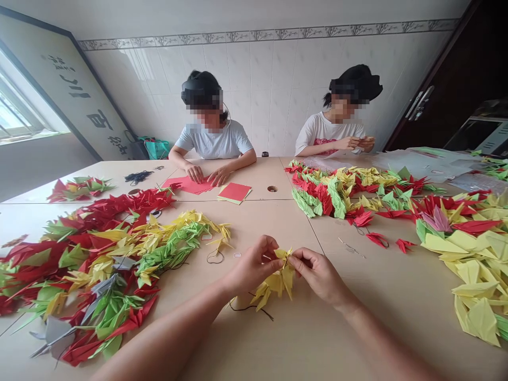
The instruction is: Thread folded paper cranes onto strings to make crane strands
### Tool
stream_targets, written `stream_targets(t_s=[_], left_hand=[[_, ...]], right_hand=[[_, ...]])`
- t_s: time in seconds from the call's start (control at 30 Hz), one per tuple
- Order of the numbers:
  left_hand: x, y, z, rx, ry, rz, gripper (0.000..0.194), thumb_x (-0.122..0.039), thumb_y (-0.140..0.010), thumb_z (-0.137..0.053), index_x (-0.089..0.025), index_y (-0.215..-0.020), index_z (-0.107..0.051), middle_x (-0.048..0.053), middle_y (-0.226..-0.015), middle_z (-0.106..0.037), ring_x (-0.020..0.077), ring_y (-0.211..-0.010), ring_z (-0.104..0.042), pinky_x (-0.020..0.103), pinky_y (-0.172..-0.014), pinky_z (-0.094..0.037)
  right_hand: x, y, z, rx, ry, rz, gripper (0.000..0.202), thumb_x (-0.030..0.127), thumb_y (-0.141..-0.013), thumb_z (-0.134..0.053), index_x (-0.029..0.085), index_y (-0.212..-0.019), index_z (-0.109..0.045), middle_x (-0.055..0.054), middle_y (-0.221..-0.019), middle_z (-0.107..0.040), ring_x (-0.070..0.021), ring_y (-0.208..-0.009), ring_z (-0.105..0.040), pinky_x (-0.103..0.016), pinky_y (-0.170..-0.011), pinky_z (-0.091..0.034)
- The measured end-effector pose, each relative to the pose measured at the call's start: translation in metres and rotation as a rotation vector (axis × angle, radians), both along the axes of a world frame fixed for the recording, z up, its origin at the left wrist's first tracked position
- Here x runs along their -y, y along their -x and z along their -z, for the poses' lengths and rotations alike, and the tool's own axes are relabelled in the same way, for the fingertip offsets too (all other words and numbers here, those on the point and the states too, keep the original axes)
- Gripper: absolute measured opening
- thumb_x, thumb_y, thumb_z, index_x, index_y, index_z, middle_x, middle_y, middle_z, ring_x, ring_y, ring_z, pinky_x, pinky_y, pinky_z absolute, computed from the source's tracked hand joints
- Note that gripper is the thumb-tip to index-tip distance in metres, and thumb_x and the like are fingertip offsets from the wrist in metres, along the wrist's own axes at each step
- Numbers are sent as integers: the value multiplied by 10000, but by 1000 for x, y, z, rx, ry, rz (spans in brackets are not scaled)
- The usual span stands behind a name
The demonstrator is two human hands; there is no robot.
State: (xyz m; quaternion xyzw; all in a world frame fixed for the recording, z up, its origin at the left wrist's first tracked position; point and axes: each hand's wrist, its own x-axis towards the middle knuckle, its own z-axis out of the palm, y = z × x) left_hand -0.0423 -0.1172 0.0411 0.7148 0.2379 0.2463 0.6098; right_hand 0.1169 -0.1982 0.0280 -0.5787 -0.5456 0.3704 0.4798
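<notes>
Between my two hands hangs a bunch of yellow folded-paper cranes [277, 283], close above the table. My left hand [257, 264] pinches its top from the left side, fingers curled. My right hand [317, 270] closes thumb and fingers on the same top from the right. A black cord [254, 308] trails from the bunch onto the table at the lower left. Just left of my hands lies a strung row of green paper cranes [174, 246] with yellow ones around it. A thin metal needle-like piece [351, 247] lies to the right.
Strings of red, green and yellow cranes [107, 211] cover the left; more yellow cranes [476, 275] pile at the right. Across the table [254, 211], one person [214, 140] handles red paper sheets [190, 184]. Another person [333, 132] holds something small near plastic sheeting [424, 164].
</notes>
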Motion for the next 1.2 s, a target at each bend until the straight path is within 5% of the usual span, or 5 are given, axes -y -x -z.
stream_targets(t_s=[0.27, 0.57, 0.73, 1.0, 1.2], left_hand=[[-2, 4, 1, -45, -95, 70, 323, -272, -721, -644, -189, -957, -441, 49, -936, -564, 161, -908, -548, 324, -808, -440], [-2, 4, -1, -22, -204, 36, 136, -175, -771, -526, -186, -903, -495, 19, -896, -537, 127, -851, -525, 298, -802, -450], [-1, 3, 1, -13, -184, 23, 208, -78, -729, -479, -191, -903, -506, 19, -921, -539, 128, -868, -529, 278, -781, -458], [-5, 1, 12, -16, -68, -57, 191, -72, -714, -479, -184, -869, -489, 18, -884, -565, 118, -770, -575, 224, -642, -444], [-5, -1, 10, -59, -119, -175, 77, -170, -726, -558, -170, -782, -505, -10, -773, -545, 90, -677, -528, 213, -628, -430]], right_hand=[[-1, -2, 3, -173, 60, 67, 289, 464, -798, -542, 183, -741, -579, 20, -603, -529, -111, -541, -464, -222, -477, -355], [-1, -2, 3, -384, 134, 90, 300, 469, -779, -575, 170, -755, -555, 8, -667, -565, -85, -528, -456, -200, -462, -298], [-1, -2, 2, -412, 172, 72, 296, 463, -780, -575, 169, -810, -564, -6, -695, -586, -87, -531, -458, -202, -459, -282], [-1, 0, 4, -338, 135, 42, 337, 390, -784, -591, 211, -1043, -469, -6, -775, -612, -98, -577, -503, -195, -471, -321], [4, 6, 3, -20, 19, 38, 266, 425, -796, -558, 226, -939, -455, 22, -686, -566, -131, -599, -549, -234, -528, -416]])
